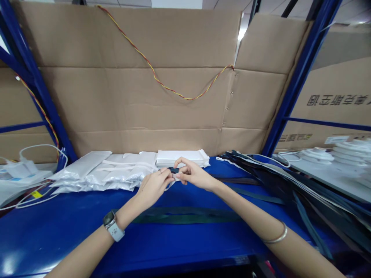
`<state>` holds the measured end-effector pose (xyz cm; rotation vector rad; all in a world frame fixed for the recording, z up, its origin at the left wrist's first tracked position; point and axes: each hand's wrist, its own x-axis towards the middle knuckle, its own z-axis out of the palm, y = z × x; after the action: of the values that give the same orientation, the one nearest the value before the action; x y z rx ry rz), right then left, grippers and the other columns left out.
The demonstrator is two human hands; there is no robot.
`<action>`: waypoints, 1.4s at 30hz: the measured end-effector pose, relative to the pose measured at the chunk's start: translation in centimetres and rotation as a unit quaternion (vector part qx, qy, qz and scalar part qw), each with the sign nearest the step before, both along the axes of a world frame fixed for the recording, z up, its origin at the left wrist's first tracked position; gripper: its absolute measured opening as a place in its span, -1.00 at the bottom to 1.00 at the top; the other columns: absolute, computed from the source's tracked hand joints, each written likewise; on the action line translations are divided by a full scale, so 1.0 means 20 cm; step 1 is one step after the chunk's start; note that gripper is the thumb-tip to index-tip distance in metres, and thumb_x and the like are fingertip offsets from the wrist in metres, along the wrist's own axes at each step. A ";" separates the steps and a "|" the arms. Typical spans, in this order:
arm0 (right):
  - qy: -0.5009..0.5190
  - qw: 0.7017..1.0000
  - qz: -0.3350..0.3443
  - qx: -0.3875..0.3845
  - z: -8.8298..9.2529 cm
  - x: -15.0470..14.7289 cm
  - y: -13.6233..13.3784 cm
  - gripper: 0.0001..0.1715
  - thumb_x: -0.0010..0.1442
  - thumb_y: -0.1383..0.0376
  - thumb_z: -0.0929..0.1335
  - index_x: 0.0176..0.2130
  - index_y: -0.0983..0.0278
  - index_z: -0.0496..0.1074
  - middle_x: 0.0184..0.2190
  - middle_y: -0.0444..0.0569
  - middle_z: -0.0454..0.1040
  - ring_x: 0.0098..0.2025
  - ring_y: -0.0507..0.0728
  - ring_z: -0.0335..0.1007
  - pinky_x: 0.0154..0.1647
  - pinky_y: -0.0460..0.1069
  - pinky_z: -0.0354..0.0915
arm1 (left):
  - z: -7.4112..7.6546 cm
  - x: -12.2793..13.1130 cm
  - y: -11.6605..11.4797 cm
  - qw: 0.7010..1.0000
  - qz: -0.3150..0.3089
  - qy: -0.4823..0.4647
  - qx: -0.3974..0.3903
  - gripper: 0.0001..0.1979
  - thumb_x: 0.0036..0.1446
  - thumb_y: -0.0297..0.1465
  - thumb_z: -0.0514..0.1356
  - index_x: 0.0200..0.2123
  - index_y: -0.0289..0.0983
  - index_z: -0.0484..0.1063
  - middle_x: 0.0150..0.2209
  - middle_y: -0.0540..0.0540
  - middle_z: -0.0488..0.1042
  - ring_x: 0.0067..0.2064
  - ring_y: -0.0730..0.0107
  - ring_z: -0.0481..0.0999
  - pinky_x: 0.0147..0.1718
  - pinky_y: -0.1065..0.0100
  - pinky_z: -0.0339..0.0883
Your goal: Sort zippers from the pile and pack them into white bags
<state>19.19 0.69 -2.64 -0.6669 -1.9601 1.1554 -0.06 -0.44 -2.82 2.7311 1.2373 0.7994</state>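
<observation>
Both of my hands meet above the middle of the blue table [72, 227]. My left hand [153, 186], with a ring on one finger and a watch on the wrist, pinches a small dark strip end [173, 170]. My right hand [191, 173] pinches the same piece from the other side, its fingers closed on it, and a thin white loop hangs just below the grip. A long dark green strap [185, 215] lies flat on the table beneath my forearms. I cannot tell whether the held piece is joined to it.
Clear plastic bags with white contents [104, 172] lie at the back left, a stack of folded white cloth [182, 157] behind my hands. A heap of dark straps [284, 181] spreads at the right. Cardboard [139, 96] walls the back. Blue rack posts [292, 88] flank the table.
</observation>
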 end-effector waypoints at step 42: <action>-0.400 0.849 -0.275 0.207 -0.19 0.21 0.28 -0.86 0.04 0.39 0.31 -0.40 0.31 0.49 -0.40 0.08 0.50 -0.32 0.17 0.40 -0.34 -0.03 0.17 | 0.24 -0.43 0.12 0.987 0.078 0.051 -0.130 -0.69 0.06 -0.14 0.07 -0.46 -0.22 0.48 -0.61 0.01 0.37 -0.55 0.42 0.33 -0.54 0.43 0.08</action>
<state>23.31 6.29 -6.43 -1.5031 -2.3122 0.0496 -8.68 2.01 2.04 2.5180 1.4734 0.4716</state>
